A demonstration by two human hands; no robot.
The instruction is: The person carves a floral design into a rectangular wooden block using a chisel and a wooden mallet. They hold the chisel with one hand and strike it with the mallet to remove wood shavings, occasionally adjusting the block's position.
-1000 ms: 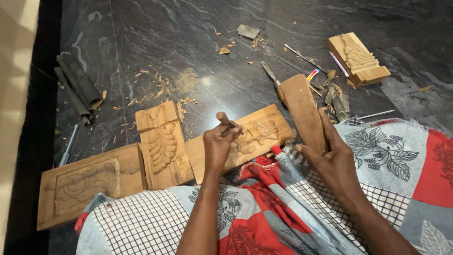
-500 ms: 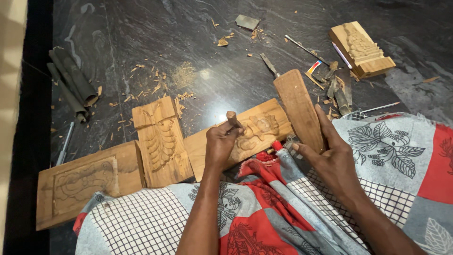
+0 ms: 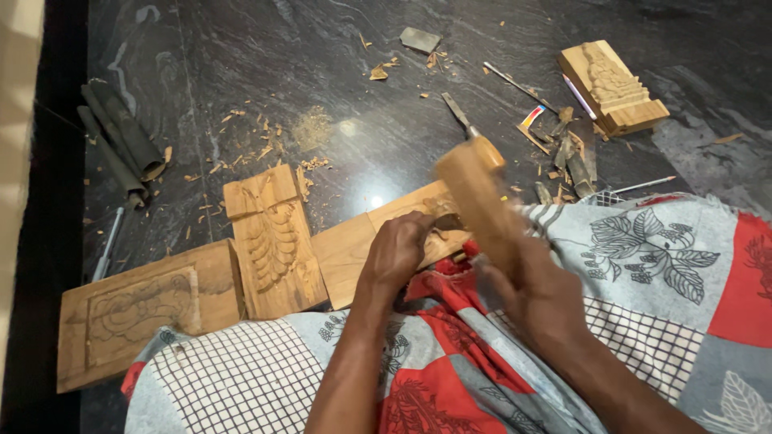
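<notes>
On the dark marbled floor [image 3: 265,56], just past the person's patchwork-cloth lap [image 3: 643,265], lies a long carved wooden panel [image 3: 354,249]. The left hand [image 3: 398,253] is clenched on a chisel [image 3: 445,221] whose tip rests on the panel's carved part; only a little of the tool shows beyond the fist. The right hand [image 3: 535,293] grips a wooden mallet [image 3: 478,201], blurred with motion, its head directly over the chisel and hiding the panel's far end.

At nine o'clock from the left hand, touching the panel's end, a shorter carved block [image 3: 273,241] with a leaf pattern lies upright in the frame. At eight o'clock beyond it sits a wide flat board [image 3: 145,309] with a flower outline cut in a recessed rectangle, its lower corner under the cloth.

At ten o'clock, well apart, dark rolled tool sleeves [image 3: 121,145] lie by the floor's edge, with a slim metal tool [image 3: 106,245] below them. Wood shavings [image 3: 241,149] are scattered between these and the blocks.

At twelve o'clock a loose chisel [image 3: 458,112] lies on the floor near the mallet head, and farther off a small grey stone [image 3: 420,38]. At two o'clock stands a stepped carved block [image 3: 613,87], with a thin metal rod [image 3: 519,84] and a pile of wood scraps [image 3: 571,157] between it and the lap. Nothing lies between the hands and the panel except the cloth's red fold at its near edge.
</notes>
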